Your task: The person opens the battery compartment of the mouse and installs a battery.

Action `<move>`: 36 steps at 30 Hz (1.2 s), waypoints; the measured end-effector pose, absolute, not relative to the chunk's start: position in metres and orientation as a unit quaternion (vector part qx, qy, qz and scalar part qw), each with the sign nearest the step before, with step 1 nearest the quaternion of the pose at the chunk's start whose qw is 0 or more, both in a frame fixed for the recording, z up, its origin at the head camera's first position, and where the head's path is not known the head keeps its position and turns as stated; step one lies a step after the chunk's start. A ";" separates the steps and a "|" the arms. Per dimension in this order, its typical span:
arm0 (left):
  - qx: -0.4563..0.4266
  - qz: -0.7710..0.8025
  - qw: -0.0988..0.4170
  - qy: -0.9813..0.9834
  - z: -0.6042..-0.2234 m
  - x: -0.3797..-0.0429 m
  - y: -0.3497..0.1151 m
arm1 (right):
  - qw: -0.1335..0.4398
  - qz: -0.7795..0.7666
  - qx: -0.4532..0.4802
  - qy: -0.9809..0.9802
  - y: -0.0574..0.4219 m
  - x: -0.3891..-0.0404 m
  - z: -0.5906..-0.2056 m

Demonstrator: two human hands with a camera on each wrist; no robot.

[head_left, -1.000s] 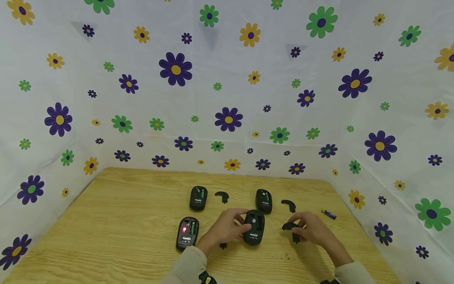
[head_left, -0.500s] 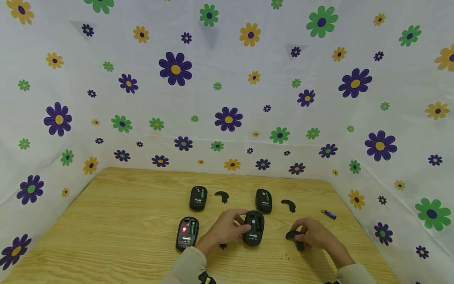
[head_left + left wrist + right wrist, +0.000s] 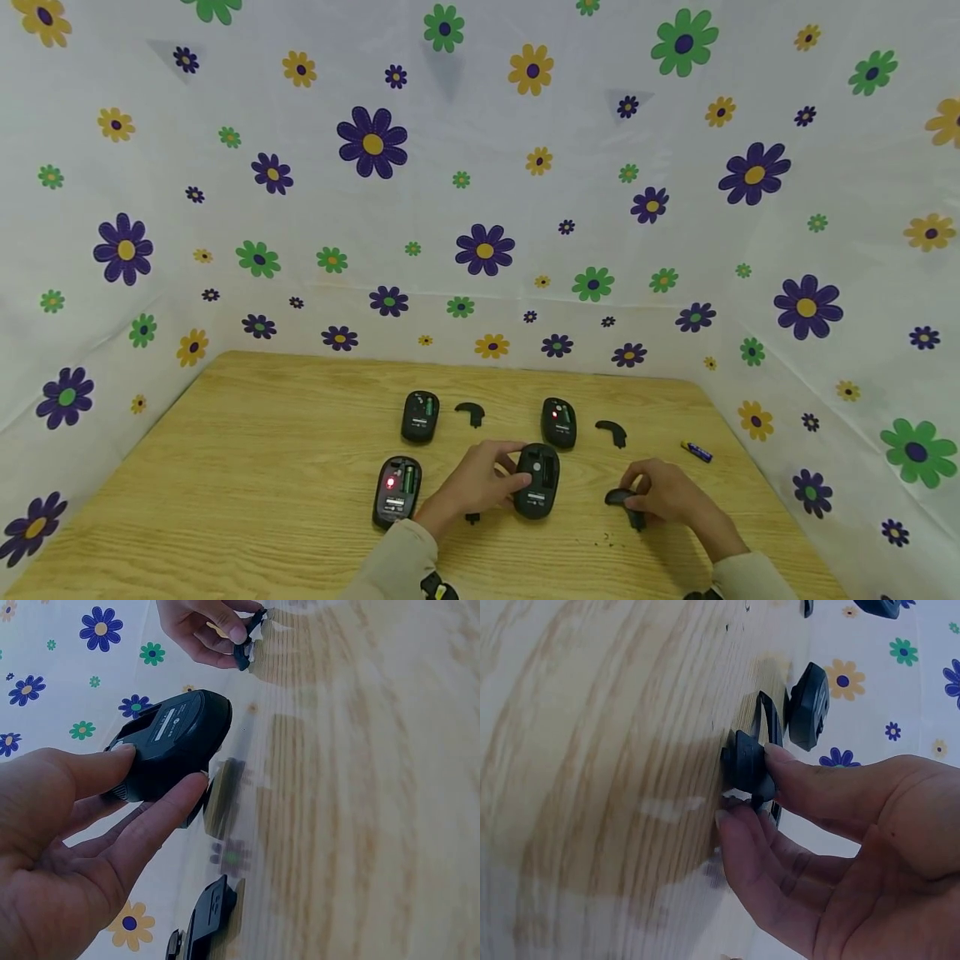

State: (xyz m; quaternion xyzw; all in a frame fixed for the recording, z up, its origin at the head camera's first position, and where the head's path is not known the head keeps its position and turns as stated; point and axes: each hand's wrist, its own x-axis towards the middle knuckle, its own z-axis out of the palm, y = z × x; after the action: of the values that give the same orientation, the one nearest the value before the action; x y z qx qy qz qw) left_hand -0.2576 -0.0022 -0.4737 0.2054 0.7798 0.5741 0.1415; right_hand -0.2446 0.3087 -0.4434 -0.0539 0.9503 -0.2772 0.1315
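Observation:
My left hand (image 3: 478,479) grips a black computer mouse (image 3: 536,498) by its side, thumb on the upturned underside. The mouse's battery bay is uncovered and looks dark inside. In the left wrist view this mouse (image 3: 184,739) is tilted above the tabletop, with fingers behind it. To the right, my right hand (image 3: 663,493) pinches a curved black battery cover (image 3: 621,498). The right wrist view shows the cover (image 3: 748,763) between thumb and fingers, low at the wood surface; part of it is hidden by the fingers.
Other upturned mice lie about: one at back left (image 3: 419,417), one at back right (image 3: 559,423), one at front left (image 3: 396,492). Loose covers (image 3: 471,412) (image 3: 613,432) lie beside the back ones. A blue battery (image 3: 697,452) lies far right. Dark crumbs (image 3: 607,540) dot the wooden table (image 3: 262,467).
My right hand has moved slightly right and nearer with the cover, which has turned to a slant. A red light now shows on the back right mouse. The left hand stays put.

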 end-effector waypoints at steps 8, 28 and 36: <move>0.203 0.570 0.145 0.783 -0.475 -0.258 -0.002 | 0.133 -0.253 -0.070 0.956 0.316 -0.250 -0.442; 0.214 0.562 0.136 0.787 -0.475 -0.259 -0.007 | -0.012 -0.161 -0.058 0.985 0.397 -0.307 -0.429; 0.215 0.564 0.139 0.785 -0.477 -0.261 -0.008 | -0.022 -0.167 -0.046 0.985 0.408 -0.311 -0.446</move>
State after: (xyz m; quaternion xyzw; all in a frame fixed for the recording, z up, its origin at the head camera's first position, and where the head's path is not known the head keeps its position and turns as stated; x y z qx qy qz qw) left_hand -0.2606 -0.0079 -0.4768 0.2149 0.7851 0.5640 0.1390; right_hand -0.3115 0.4081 -0.4458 -0.0464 0.9847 -0.1666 -0.0215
